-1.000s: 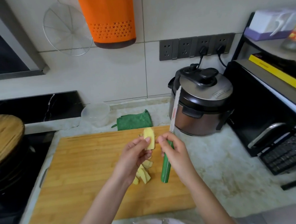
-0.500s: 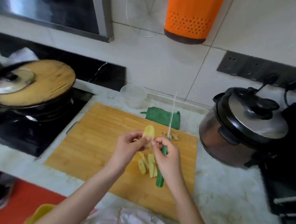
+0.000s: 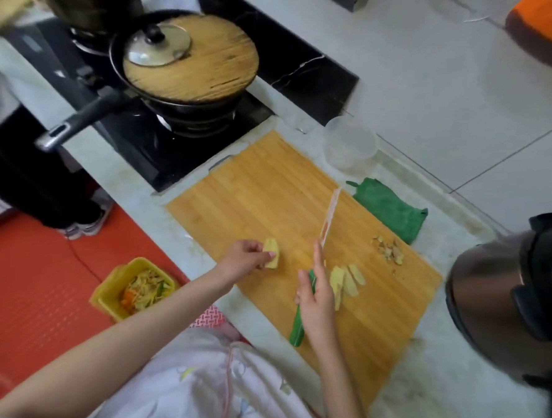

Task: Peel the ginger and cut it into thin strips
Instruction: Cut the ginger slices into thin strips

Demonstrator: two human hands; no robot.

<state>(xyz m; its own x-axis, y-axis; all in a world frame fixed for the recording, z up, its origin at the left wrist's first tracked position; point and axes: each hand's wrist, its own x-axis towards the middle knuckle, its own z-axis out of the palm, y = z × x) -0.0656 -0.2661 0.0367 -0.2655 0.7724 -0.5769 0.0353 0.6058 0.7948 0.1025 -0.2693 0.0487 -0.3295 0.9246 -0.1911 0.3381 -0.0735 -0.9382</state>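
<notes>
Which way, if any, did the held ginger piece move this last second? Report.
Yes: the left hand carried the ginger piece left, away from the cut slices on the board.

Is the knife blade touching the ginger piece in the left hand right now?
Apart. The head view shows bare cutting board between the ginger piece in the left hand and the knife in the right hand.

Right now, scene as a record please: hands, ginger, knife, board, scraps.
left hand: pinches a peeled ginger piece over the board
right hand: grips the knife by its green handle, forefinger stretched toward the blade
knife: blade points away from the person, clear of the ginger piece
slices: a few lie on the board beside the right hand
peels: small pile near the board's right edge
strips: none cut yet
</notes>
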